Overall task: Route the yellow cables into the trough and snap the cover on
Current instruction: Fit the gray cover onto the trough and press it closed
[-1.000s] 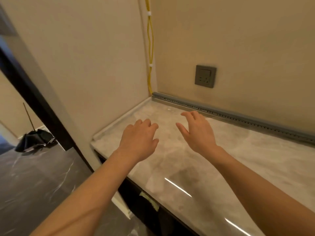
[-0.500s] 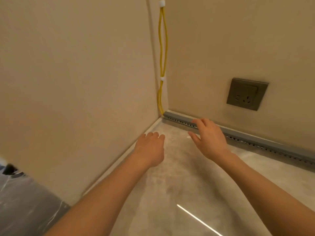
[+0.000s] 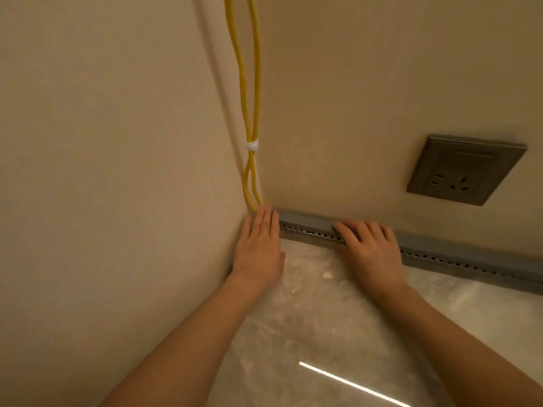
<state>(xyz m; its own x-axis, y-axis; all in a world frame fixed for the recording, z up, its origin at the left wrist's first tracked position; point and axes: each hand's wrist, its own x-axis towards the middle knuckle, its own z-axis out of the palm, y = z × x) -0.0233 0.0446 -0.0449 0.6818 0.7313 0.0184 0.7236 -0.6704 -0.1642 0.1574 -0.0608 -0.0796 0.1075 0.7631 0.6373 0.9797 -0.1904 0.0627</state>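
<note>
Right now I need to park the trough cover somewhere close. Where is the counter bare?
The counter is bare between the two forearms and to the right of the right hand, in front of the trough. It is crowded in the corner, where the left hand meets the yellow cables.

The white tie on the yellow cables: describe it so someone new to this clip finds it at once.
Find the corner where the two beige walls meet above the countertop. The yellow cables hang down that corner toward the grey trough. The white tie pinches them together partway down, the only white band on them in view.
</note>
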